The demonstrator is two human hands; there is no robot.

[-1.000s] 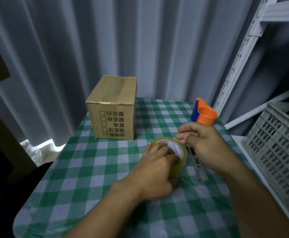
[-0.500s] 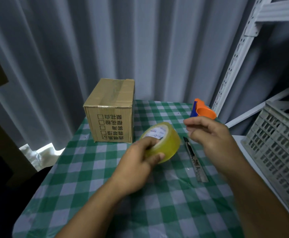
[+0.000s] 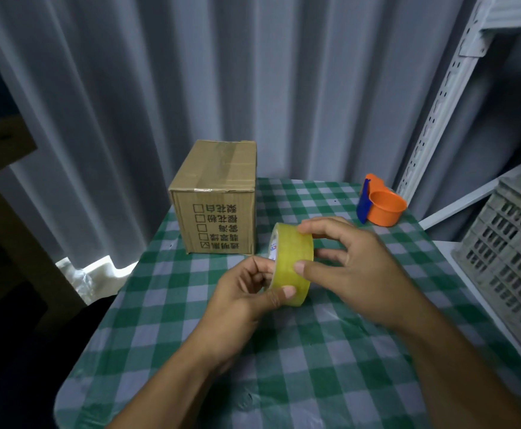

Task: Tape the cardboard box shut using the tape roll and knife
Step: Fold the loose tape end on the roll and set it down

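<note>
1. One yellowish transparent tape roll (image 3: 291, 263) — held on edge above the green-and-white checked tablecloth (image 3: 315, 366), gripped by both the left hand (image 3: 247, 300) and the right hand (image 3: 355, 270).
2. One brown cardboard box (image 3: 217, 199) — behind, well apart, flaps closed.
3. One orange plastic cup (image 3: 384, 210), one grey slotted crate (image 3: 513, 261) to the right.

Grey pleated curtain (image 3: 160, 88) behind; white slotted shelving upright (image 3: 439, 97) at right.

Upside-down Chinese checklist on cardboard box (image 3: 219, 212)
</note>
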